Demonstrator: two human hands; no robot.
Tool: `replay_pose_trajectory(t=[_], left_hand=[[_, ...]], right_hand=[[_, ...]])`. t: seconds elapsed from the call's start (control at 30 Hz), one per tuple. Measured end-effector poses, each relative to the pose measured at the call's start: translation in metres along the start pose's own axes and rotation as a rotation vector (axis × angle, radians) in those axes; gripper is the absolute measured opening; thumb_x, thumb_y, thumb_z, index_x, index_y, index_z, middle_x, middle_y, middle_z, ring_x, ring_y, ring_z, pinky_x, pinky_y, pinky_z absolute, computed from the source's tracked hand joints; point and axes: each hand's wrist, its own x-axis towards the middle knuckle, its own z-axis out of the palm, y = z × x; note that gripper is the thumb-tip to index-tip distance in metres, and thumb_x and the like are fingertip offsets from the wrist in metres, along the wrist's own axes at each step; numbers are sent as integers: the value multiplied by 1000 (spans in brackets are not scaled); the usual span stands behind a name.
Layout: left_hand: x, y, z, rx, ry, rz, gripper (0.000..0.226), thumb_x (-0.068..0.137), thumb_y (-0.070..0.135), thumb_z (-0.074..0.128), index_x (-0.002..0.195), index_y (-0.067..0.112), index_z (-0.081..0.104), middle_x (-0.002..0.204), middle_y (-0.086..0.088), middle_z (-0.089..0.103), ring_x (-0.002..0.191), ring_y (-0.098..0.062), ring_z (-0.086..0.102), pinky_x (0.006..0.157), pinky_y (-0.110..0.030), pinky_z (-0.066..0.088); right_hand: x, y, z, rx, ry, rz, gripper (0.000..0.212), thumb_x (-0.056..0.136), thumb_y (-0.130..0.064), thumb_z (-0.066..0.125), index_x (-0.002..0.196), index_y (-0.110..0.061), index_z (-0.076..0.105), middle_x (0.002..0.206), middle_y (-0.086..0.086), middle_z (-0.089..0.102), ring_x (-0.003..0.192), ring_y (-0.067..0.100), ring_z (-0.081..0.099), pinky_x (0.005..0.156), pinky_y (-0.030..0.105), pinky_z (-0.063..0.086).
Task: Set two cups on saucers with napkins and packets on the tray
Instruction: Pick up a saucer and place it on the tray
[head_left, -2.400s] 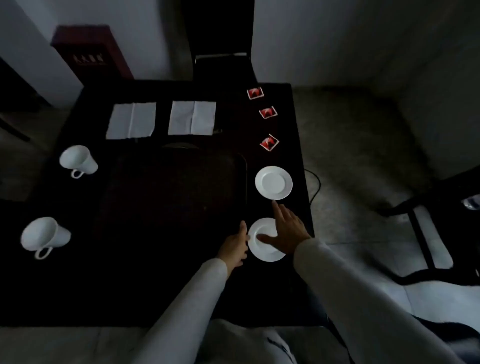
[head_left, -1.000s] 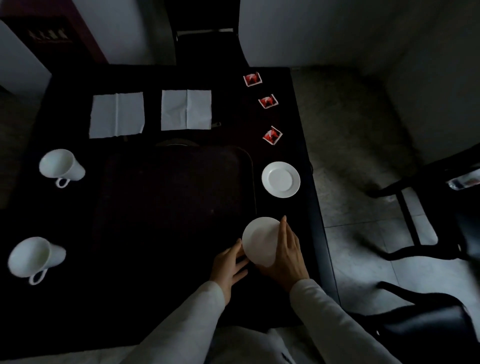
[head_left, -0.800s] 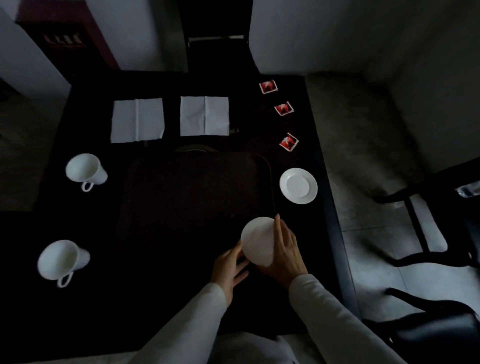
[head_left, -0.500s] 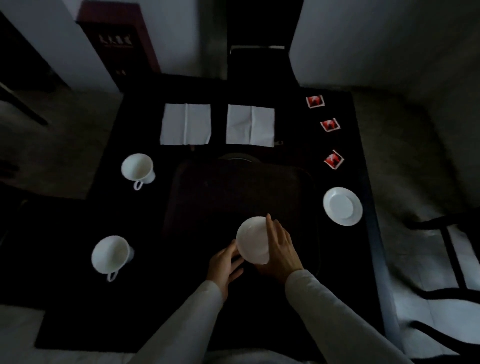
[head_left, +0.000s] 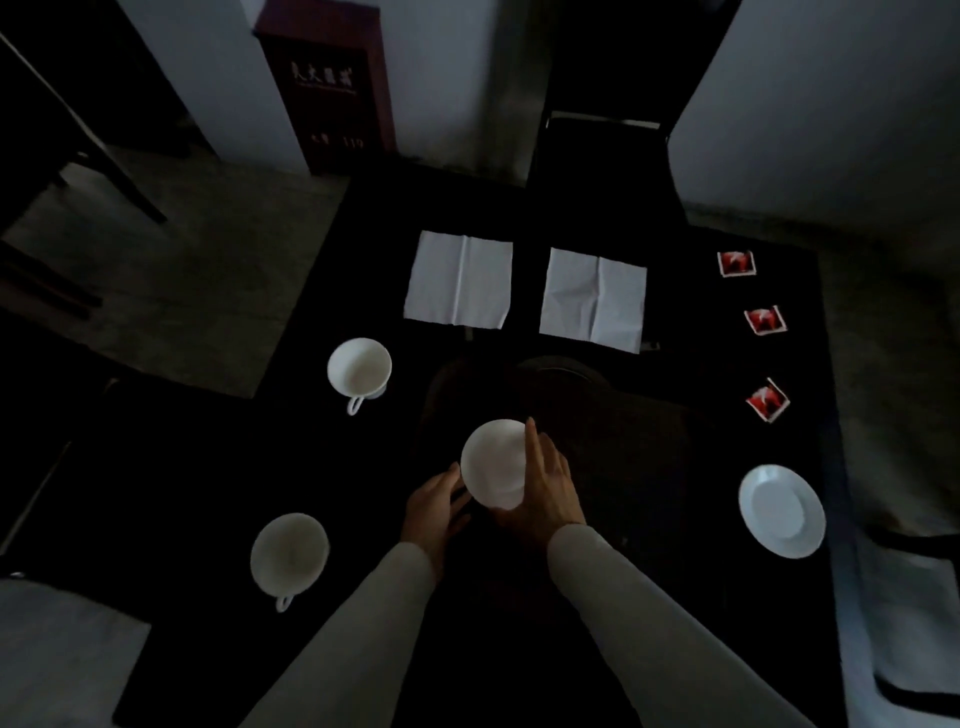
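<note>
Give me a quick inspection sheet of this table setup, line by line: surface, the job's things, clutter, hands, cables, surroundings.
Surface: dark table, dark tray in the middle, dimly lit.
Job's things: held saucer tilted over the tray; second saucer on the table right of it; two cups left; two napkins beyond the tray; three red packets far right.
Clutter: nothing seen.
Hands: right hand and left hand both on the held saucer.
Cables: nothing seen.
Surroundings: chair beyond the table, red cabinet.

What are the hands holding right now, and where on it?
A white saucer, tilted above the dark tray. The right hand grips its right edge, fingers along the rim; the left hand steadies its lower-left edge.
</note>
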Motion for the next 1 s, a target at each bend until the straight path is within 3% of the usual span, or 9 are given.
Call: replay_pose_trajectory(t=[0.43,0.53,0.63,0.8,0.9,1.0], left_hand=[[39,31,7,-62,18,50,22,103,31,50,114,24,68,118,6,70,111,-12,64,87,-35,50],[39,32,9,-35,25,69,19,103,25,50,112,22,66,119,2,69,113,-16,63,83,-33,49],[39,29,9,-4,66,80,19,102,21,53,116,17,66,124,-2,67,108,-16,63,80,-32,49],[38,13,6,-5,129,56,34,103,20,52,134,6,56,136,-10,60,124,-28,58,95,-39,45],[33,-2,11,2,123,40,33,103,21,52,132,6,57,137,-14,61,117,-27,59,95,-39,44],[26,-20,17,51,99,28,36,103,24,53,134,5,57,136,-14,62,112,-26,60,97,-40,45]], right_hand=[[59,-15,-2,53,-3,-1,135,66,-54,85,159,-25,-9,167,14,7,154,33,12,120,51,27],[63,-12,-2,44,-26,-17,136,68,-51,86,160,-23,-9,168,15,4,156,33,6,123,50,23],[60,-7,-1,42,-45,-53,136,69,-50,86,160,-21,-12,169,17,-4,156,34,0,125,50,19],[39,18,-3,27,-56,-40,135,72,-47,84,157,-27,-20,169,14,-10,157,30,-6,124,43,19],[23,36,-6,-26,-90,-41,131,76,-45,82,156,-25,-21,169,15,-12,156,30,-8,124,37,8],[4,48,-8,-31,-92,-21,128,78,-46,80,158,-22,-19,169,14,-13,156,28,-9,124,36,6]])
